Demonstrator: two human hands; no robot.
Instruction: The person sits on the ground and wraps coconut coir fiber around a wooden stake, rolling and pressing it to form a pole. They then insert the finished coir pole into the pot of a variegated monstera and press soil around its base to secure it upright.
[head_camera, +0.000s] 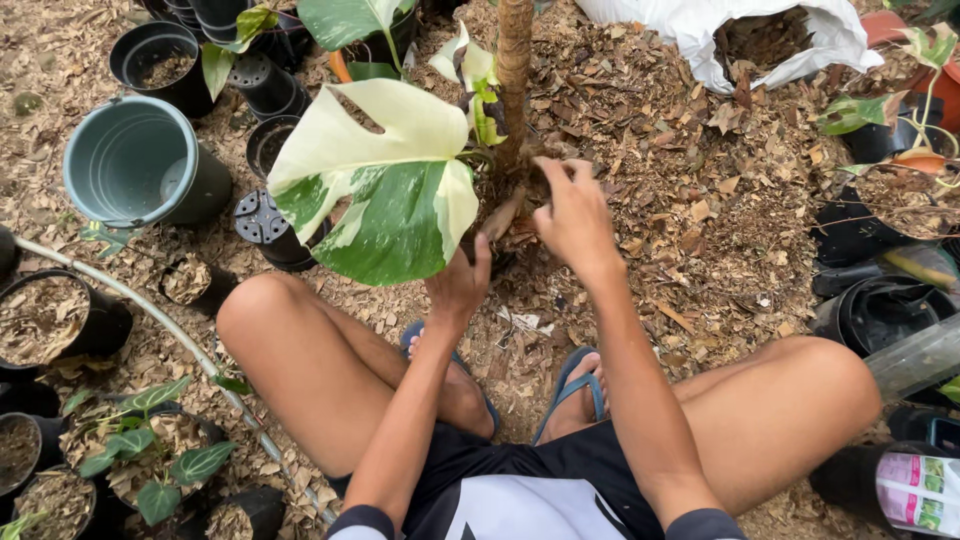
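Observation:
A potted plant with a big white-and-green variegated leaf (385, 175) climbs a brown fibre pole (514, 60) in front of me. My left hand (458, 283) reaches under the leaf to the base of the plant, and what its fingers hold is hidden. My right hand (573, 212) presses its fingers into the dry brown mulch (500, 190) at the foot of the pole, right of the stem. I squat with both knees spread, feet in blue sandals (570, 385).
A grey-green bucket (135, 160) lies tipped at left among several empty black pots (265, 85). Pots filled with mulch and small plants (150, 450) stand at bottom left beside a pale pipe (150, 315). A white sack (760, 35) lies at the back right, more pots at right.

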